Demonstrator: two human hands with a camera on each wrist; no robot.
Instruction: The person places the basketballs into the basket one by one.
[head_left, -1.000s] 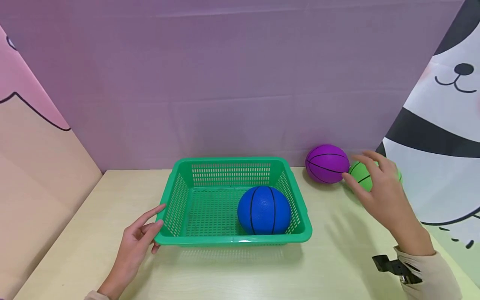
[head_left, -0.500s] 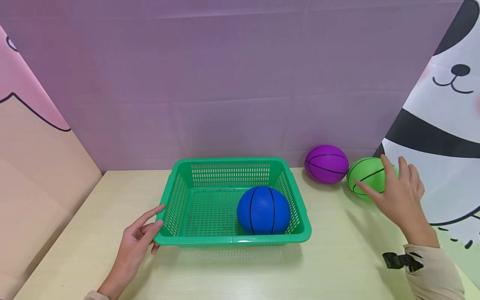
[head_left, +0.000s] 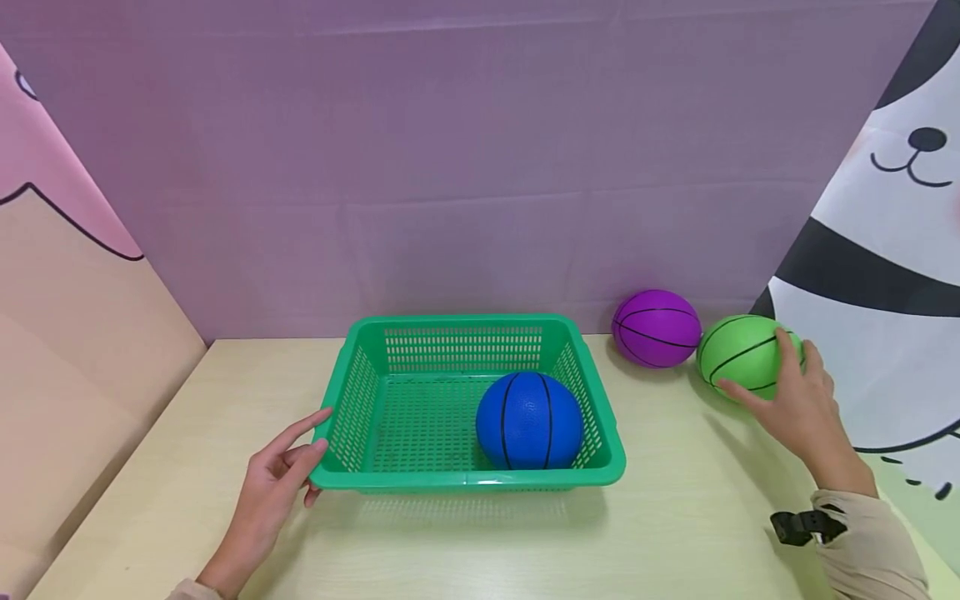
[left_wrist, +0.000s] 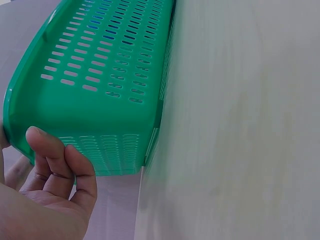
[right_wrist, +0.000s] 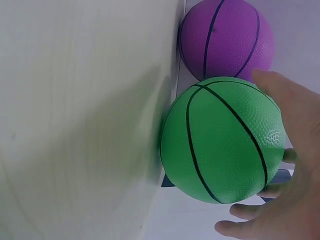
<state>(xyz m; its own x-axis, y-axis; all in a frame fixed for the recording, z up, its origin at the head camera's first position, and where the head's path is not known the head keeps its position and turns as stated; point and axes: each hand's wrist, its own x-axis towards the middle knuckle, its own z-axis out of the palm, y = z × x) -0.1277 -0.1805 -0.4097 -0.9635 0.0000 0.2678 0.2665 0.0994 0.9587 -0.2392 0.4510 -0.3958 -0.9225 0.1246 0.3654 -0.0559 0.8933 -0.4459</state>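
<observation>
A green plastic basket point(head_left: 465, 480) stands on the table, with a blue toy basketball point(head_left: 529, 422) in its right part. At its left rim my left hand point(head_left: 273, 475) grips the edge between thumb and fingers; the left wrist view shows curled fingers point(left_wrist: 62, 165) beside the basket wall. At the right, a light green toy basketball point(head_left: 742, 354) sits by the back wall. My right hand point(head_left: 806, 417) holds it from the front right, thumb and fingers spread around its side. In the right wrist view some fingers point(right_wrist: 245, 212) extend past the ball.
A purple toy basketball point(head_left: 656, 328) rests against the back wall, close to the green ball's left side. A purple cloth backdrop point(head_left: 465, 167) rises behind the pale wooden table point(head_left: 480, 550). A panda-print panel point(head_left: 885, 350) flanks the right edge, a pink and beige one point(head_left: 67, 333) the left.
My right hand first moved right, from over the green ball to its right side, then closed in around it. The left hand, basket and balls have stayed in place.
</observation>
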